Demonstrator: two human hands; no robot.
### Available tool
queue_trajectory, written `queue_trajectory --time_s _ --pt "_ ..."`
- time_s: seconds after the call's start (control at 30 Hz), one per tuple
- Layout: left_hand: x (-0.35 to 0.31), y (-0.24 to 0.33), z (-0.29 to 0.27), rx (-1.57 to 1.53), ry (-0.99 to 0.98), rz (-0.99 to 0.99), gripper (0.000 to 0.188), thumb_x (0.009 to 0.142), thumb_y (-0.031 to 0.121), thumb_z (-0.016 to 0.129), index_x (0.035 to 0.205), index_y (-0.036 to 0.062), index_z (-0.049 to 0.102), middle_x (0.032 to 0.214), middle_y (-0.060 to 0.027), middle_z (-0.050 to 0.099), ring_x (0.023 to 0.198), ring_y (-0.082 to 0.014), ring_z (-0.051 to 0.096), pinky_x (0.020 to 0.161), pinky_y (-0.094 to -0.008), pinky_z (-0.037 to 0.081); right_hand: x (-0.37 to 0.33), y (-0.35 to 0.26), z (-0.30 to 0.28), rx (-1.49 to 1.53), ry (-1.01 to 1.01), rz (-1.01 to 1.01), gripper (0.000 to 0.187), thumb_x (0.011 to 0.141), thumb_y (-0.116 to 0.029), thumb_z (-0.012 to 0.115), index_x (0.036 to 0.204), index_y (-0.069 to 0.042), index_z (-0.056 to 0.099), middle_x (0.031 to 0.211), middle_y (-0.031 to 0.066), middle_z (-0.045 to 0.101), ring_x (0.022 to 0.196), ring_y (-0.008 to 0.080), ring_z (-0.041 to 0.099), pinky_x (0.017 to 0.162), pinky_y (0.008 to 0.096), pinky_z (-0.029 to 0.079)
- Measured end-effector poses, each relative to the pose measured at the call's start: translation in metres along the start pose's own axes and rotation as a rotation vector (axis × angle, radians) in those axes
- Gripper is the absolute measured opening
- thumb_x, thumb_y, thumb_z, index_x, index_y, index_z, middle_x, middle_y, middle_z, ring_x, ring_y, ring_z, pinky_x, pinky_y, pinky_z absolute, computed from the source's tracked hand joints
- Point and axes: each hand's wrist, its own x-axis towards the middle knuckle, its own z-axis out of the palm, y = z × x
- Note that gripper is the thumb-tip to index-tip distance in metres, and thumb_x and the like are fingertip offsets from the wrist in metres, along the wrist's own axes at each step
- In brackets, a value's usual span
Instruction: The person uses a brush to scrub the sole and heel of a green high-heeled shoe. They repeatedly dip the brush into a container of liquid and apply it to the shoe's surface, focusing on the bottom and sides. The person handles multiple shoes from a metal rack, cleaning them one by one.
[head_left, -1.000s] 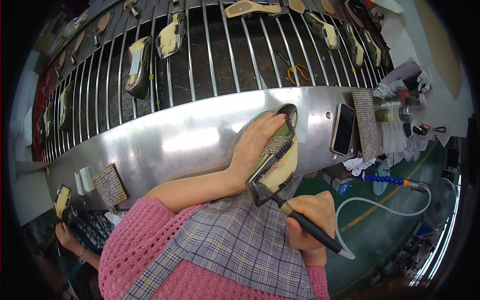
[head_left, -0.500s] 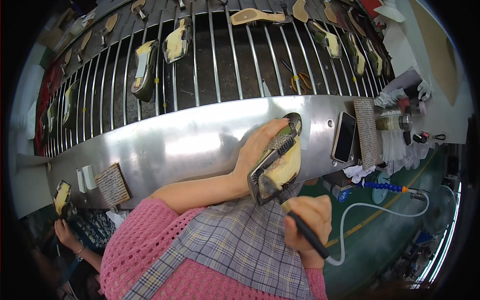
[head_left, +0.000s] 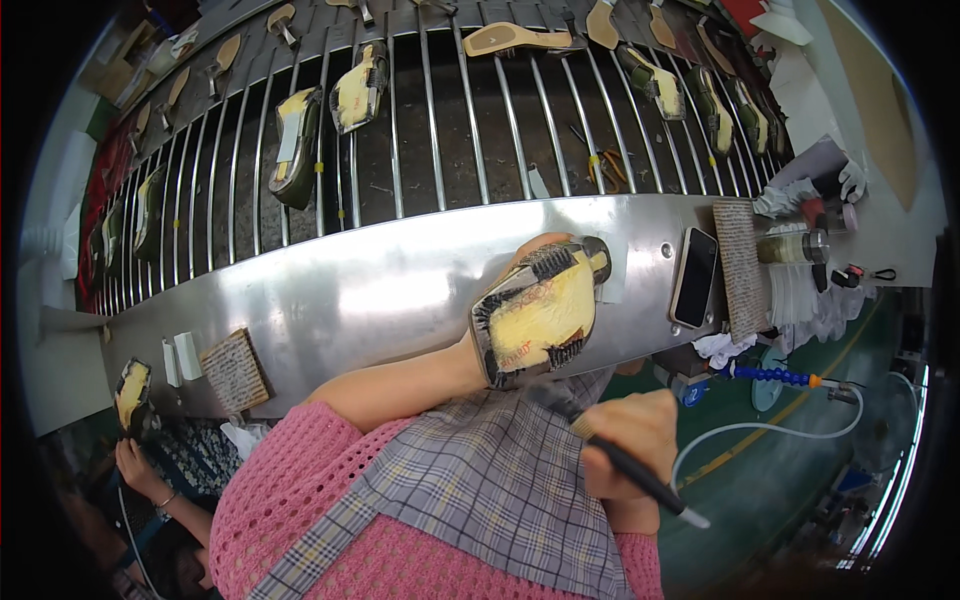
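My left hand [head_left: 538,244] is wrapped round a dark green shoe upper on its last [head_left: 540,315]. The shoe's underside faces up, pale yellow with red marks and a dark, pleated edge folded in round it. Most of that hand is hidden behind the shoe. Closed in my right hand [head_left: 635,435] is a brush with a black handle [head_left: 650,482] and dark, blurred bristles. Its bristles are just below the shoe's near end, apart from it. A pale hose [head_left: 740,428] runs behind the right hand; where it joins is not visible.
Beyond the metal ledge [head_left: 400,290], a rack of metal bars [head_left: 432,120] carries several shoes and tan insoles. To the right lie a phone [head_left: 693,277], a corrugated board [head_left: 738,270] and a jar [head_left: 790,246]. At the far left, another person's hand [head_left: 140,468] holds a shoe.
The brush has come off the shoe's underside and moved down to the right. My left hand has tilted the shoe, turning its underside more squarely up.
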Motion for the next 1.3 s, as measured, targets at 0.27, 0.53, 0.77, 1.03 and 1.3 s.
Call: queue_trajectory --time_s 0.27,0.53,0.77,1.03,1.3 --pt "0.001 0.022 0.011 0.909 -0.039 0.115 0.068 0.085 0.036 0.069 0.140 0.0107 0.038 0.131 -0.0108 0.052 0.119 -0.0239 0.051 0.100 -0.0379 0.045 -0.002 0.004 -0.003 0.066 0.102 0.044 0.022 0.083 -0.026 0.073 0.090 -0.007 0.063 0.083 0.0037 0.063 0.071 0.0197 0.057 0.063 0.0312 0.045" --pt "0.004 0.026 -0.022 0.348 0.140 -0.036 0.062 0.083 0.042 0.072 0.122 -0.0020 0.053 0.112 -0.0098 0.063 0.102 -0.0166 0.061 0.092 -0.0300 0.047 -0.002 0.046 -0.007 0.186 0.541 0.210 0.033 0.093 -0.028 0.060 0.095 0.005 0.061 0.085 0.0094 0.058 0.057 0.0071 0.039 0.048 0.0204 0.028" --pt "0.025 0.040 -0.027 0.256 -0.281 -0.348 0.065 0.087 0.050 0.063 0.122 -0.0040 0.056 0.110 -0.0105 0.064 0.100 -0.0140 0.061 0.091 -0.0279 0.048 0.015 0.035 -0.016 0.050 0.567 0.141 0.027 0.084 -0.025 0.072 0.090 0.001 0.067 0.081 0.0083 0.066 0.069 0.0166 0.053 0.063 0.0268 0.041" --pt "0.034 0.053 -0.015 0.511 -0.538 -0.327 0.055 0.079 0.042 0.075 0.105 -0.0058 0.065 0.094 -0.0050 0.065 0.089 -0.0094 0.056 0.081 -0.0252 0.045 0.027 0.013 -0.027 -0.466 0.355 0.015 0.031 0.075 -0.024 0.081 0.096 -0.006 0.066 0.087 0.0039 0.065 0.068 0.0193 0.057 0.057 0.0292 0.044" --pt "0.035 0.058 -0.005 0.555 -0.556 -0.335 0.049 0.075 0.037 0.079 0.099 -0.0042 0.066 0.085 -0.0016 0.061 0.081 -0.0076 0.052 0.073 -0.0240 0.044 0.026 0.020 -0.040 -0.271 0.434 0.042 0.027 0.084 -0.027 0.073 0.092 -0.003 0.064 0.084 0.0079 0.065 0.070 0.0221 0.057 0.063 0.0310 0.043"
